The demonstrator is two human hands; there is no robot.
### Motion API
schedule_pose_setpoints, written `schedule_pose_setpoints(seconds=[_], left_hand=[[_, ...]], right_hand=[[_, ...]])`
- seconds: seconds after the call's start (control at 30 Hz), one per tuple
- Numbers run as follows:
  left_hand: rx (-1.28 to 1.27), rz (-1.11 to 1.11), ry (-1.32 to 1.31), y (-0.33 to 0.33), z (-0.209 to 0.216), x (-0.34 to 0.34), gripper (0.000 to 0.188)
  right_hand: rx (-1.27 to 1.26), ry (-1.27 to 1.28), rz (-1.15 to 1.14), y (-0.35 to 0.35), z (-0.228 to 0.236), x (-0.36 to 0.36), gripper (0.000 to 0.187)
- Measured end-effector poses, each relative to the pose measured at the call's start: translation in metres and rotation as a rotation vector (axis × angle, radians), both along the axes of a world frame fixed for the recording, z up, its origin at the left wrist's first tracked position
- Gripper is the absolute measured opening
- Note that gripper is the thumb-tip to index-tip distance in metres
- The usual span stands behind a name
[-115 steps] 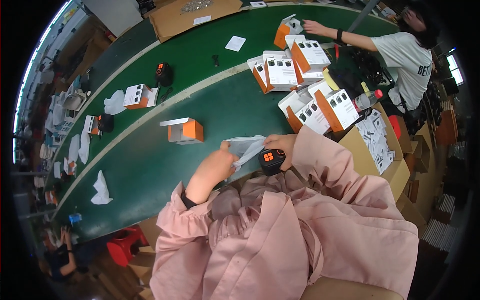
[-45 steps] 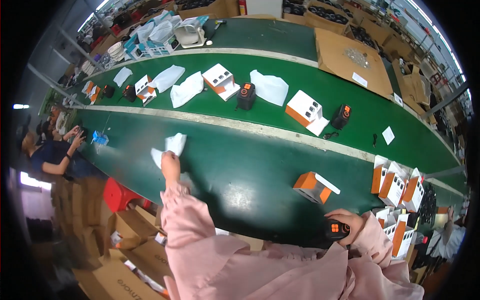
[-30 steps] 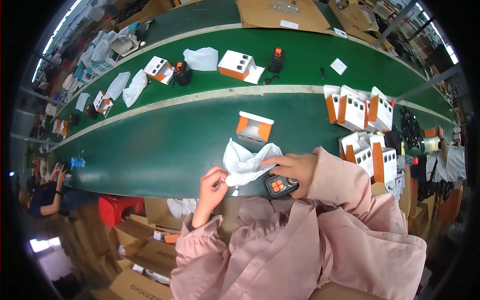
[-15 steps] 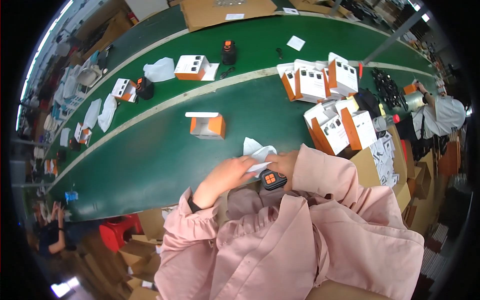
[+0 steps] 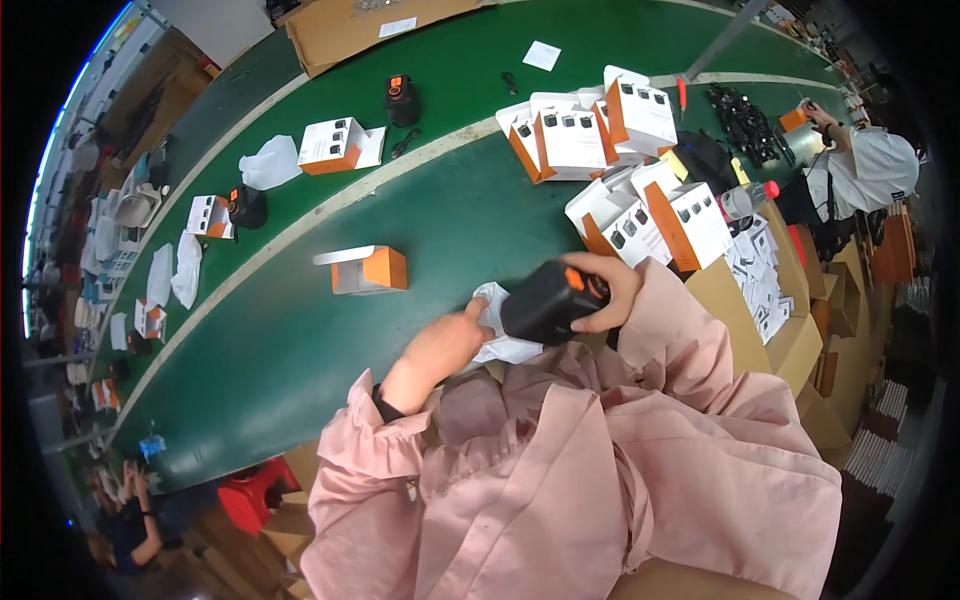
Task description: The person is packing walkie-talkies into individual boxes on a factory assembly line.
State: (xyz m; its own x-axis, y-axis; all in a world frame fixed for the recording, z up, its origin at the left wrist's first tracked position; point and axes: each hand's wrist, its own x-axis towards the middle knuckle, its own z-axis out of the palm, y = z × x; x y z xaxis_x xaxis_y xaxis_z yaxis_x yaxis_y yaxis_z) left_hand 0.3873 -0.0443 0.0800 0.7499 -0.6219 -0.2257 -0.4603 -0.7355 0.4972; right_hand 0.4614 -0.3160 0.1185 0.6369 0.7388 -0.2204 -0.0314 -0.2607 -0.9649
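My right hand (image 5: 615, 290) is wrapped round the orange-buttoned end of a black boxy device (image 5: 542, 302). The device lies tipped sideways in the air at the table's near edge, its plain end toward my left hand. A thin white bag (image 5: 508, 349) hangs between the hands, and the device's far end is next to its mouth; I cannot make out whether that end is inside. My left hand (image 5: 442, 350) has its fingers closed on the bag's edge. On the table ahead, to the left, stands an open white and orange box (image 5: 368, 272).
Several open white and orange boxes (image 5: 640, 220) cluster at the right. Beyond a pale divider sit another black device (image 5: 402, 100), a box (image 5: 335, 145) and a white bag (image 5: 270, 162). A carton of leaflets (image 5: 757, 275) stands at right. Co-workers (image 5: 865, 180) are at both sides.
The device has been raised and tipped from near-upright onto its side, in my right hand. My hands have moved apart, the bag staying with the left. The whole view has shifted, sliding the table things left.
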Motion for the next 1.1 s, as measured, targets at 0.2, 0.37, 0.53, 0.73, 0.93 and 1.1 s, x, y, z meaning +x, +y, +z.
schedule_pose_setpoints(seconds=[0.2,0.37,0.53,0.73,0.93,1.1], left_hand=[[-0.206,0.103,0.083,-0.003,0.005,0.007,0.006],[-0.558,0.349,-0.097,0.001,-0.026,-0.014,0.029],[-0.594,0.586,-0.023,-0.009,-0.052,-0.032,0.063],[-0.548,0.726,0.069,0.007,-0.090,-0.043,0.066],[-0.748,0.936,0.088,0.006,-0.113,-0.061,0.067],[-0.851,1.052,0.128,0.008,-0.117,-0.068,0.067]], right_hand=[[0.178,0.074,-0.362,0.036,-0.023,-0.025,0.076],[0.106,-0.040,-0.335,0.040,-0.072,-0.045,0.072],[-0.096,-0.465,-0.027,0.065,-0.104,-0.046,0.070],[-0.134,-0.474,-0.058,0.095,-0.122,-0.041,0.060],[-0.524,0.102,-0.354,0.067,-0.174,-0.038,0.042],[-0.564,0.633,-0.285,0.103,-0.149,-0.036,0.033]])
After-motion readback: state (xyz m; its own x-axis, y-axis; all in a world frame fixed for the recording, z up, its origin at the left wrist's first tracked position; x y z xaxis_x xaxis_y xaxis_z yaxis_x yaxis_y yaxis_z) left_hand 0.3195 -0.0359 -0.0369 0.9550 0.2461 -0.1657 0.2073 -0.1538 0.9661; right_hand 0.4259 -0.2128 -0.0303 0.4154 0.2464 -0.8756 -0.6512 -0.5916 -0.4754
